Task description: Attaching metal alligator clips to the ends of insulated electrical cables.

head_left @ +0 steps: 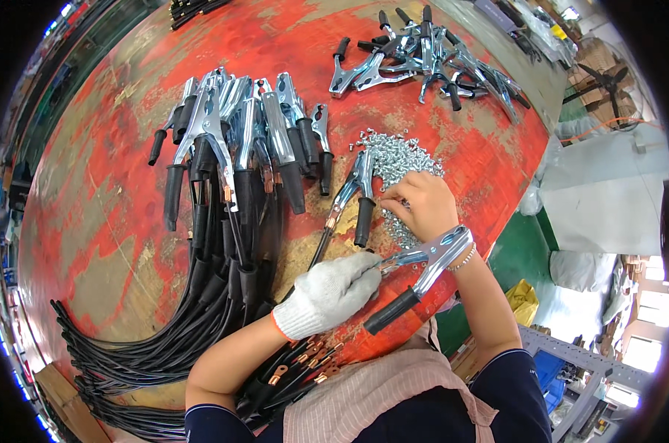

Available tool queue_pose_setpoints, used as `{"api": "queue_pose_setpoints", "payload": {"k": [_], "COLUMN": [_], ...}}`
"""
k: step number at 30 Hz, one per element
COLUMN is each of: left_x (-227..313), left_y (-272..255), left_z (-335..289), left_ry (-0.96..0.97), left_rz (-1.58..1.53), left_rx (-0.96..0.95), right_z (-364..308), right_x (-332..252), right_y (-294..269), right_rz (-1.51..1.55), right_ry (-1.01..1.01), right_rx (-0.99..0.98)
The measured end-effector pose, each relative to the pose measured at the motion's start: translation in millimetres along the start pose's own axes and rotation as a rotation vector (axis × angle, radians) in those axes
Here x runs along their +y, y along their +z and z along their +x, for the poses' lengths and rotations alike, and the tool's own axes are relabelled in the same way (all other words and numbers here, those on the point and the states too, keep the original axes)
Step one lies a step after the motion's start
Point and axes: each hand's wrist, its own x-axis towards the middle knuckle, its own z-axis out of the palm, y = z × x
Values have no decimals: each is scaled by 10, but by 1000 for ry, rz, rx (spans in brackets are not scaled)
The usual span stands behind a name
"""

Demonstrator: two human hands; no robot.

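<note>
Clamp partly hidden by the gloved left hand

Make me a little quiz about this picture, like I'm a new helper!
1. Fill in: the left hand wears a white ____.
2. True or false: the right hand is at the pile of small silvery screws.
3. Pick one: what colour is the free grip sleeve on the spring clamp in the left hand?
a) yellow
b) black
c) green

Key: 1. knit glove; 2. true; 3. b.
</note>
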Motion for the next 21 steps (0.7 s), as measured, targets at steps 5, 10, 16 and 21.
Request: {"api": "queue_pose_setpoints", "payload": {"k": [5, 10, 16, 21], "left_x": [1, 52, 28, 67], "left_y": [-6, -16, -21, -17], "left_z": [8, -4, -42, -60], "left_ry": [0, -18, 9, 20], "left_rz": [-8, -5, -28, 49], "left_rx": [-8, -10, 30, 19], "right_z": [-25, -30, -468, -674], "right_x": [-20, -54, -346, -516], "right_y": [-11, 3, -136, -156], "right_rz": [-54, 87, 946, 1418], "right_ry": [14, 20, 409, 612], "right_rx": [-14, 113, 13, -105]}}
